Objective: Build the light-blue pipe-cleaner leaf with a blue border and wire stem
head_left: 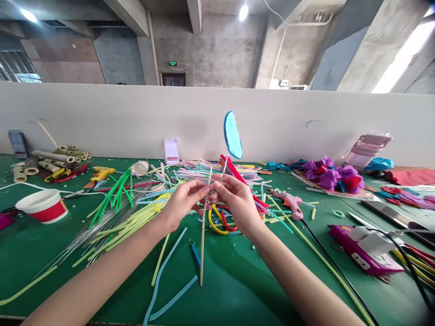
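In front of me, my left hand (pixel 185 199) pinches a thin wooden stick (pixel 203 246) near its upper end; the stick hangs down almost upright. My right hand (pixel 239 199) is closed on the thin wire stem (pixel 224 166) of a light-blue oval petal (pixel 233 136) with a darker blue edge, which stands above the fingers. The fingertips of both hands meet where stick and wire come together. Whether the two are joined there is hidden. Behind and below the hands lie scissors with yellow and red handles (pixel 217 224).
Bundles of coloured pipe cleaners (pixel 127 228) and bare wires cover the left middle of the green table (pixel 238 276). A paper cup (pixel 44 206) and yellow glue gun (pixel 102 174) stand left. To the right are a pink glue gun (pixel 288 202), purple power strip (pixel 365 253) and purple flowers (pixel 331 174).
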A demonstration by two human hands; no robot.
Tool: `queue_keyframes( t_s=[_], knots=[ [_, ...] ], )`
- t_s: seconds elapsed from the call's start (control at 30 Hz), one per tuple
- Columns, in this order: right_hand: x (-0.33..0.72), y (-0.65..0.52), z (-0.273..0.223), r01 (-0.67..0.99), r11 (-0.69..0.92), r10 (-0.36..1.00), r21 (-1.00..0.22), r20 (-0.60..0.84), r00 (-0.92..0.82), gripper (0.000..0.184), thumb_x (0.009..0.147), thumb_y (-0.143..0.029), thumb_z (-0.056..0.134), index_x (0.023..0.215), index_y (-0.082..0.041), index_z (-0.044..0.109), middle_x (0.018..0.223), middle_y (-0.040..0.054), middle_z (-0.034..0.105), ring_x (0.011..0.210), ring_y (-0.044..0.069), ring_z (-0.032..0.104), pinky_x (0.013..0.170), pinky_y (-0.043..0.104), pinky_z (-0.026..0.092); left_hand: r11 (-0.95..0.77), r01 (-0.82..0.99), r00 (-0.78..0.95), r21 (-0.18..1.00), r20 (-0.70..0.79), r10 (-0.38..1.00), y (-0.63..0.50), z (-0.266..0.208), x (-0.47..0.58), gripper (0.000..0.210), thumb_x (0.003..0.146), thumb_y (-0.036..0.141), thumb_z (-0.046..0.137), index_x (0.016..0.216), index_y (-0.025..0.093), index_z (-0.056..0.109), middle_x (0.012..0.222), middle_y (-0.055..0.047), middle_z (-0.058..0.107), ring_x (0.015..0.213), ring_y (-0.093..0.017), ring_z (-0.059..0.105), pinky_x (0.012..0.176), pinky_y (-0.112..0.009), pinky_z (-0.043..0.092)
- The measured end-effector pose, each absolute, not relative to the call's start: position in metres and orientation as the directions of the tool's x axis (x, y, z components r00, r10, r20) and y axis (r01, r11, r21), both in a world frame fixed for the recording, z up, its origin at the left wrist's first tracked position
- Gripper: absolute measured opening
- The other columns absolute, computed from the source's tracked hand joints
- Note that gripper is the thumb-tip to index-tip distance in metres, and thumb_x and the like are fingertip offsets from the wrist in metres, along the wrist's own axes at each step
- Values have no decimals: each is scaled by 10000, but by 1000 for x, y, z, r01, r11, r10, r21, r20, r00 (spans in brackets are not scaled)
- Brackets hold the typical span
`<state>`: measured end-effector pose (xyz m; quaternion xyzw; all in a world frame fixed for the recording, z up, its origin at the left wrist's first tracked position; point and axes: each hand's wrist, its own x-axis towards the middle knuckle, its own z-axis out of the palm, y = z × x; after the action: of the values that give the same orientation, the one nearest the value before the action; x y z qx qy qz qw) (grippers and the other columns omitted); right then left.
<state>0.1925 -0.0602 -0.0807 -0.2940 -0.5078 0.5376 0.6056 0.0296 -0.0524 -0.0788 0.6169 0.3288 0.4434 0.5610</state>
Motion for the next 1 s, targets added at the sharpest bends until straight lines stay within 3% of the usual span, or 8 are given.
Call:
queue_keyframes(
  t_s=[0.27,0.37,0.5,0.73,0.83,1.0],
  knots=[
    [197,-59,-80,-303,267,954,-915,296,-53,469,718,-427,833,1087,-179,685,795,6,705,622,121,631,623,286,578,-88,-216,376,973,166,912,-51,-89,29,322,873,508,697,993,217,631,911,-12,703,707,-143,669,599,-241,506],
    [203,-55,-81,-281,295,954,-913,298,34,474,715,-413,835,1104,-186,688,807,1,708,623,114,629,644,286,574,-19,-187,480,982,108,871,-51,-96,27,388,872,567,670,1017,208,637,1015,-61,717,803,-189,710,661,-288,550],
    [210,-49,-82,-278,316,949,-907,300,99,469,704,-405,845,1096,-194,699,837,5,718,630,108,627,673,291,576,54,-115,578,992,23,816,-49,-105,24,393,791,516,779,946,169,678,960,-88,714,933,-229,700,716,-303,569],
    [215,-46,-83,-243,346,938,-906,325,123,434,724,-413,831,1091,-218,707,832,10,725,652,113,626,683,291,559,71,-150,568,986,27,823,-52,-106,25,375,789,510,779,936,190,649,990,-44,634,846,-199,691,656,-321,593],
    [216,-45,-84,-239,354,935,-904,333,125,430,732,-409,827,1099,-220,710,839,13,730,664,115,633,695,291,563,59,-125,531,990,17,847,-55,-104,27,391,778,526,779,934,194,645,1035,-65,634,921,-226,686,597,-288,581],
    [219,-43,-88,-230,367,928,-901,339,154,458,743,-412,825,1144,-226,705,1018,31,730,693,109,653,737,303,586,-32,-35,380,999,43,924,-43,-92,12,342,805,500,737,936,194,657,1035,-69,649,893,-210,666,547,-250,536]
  ],
)
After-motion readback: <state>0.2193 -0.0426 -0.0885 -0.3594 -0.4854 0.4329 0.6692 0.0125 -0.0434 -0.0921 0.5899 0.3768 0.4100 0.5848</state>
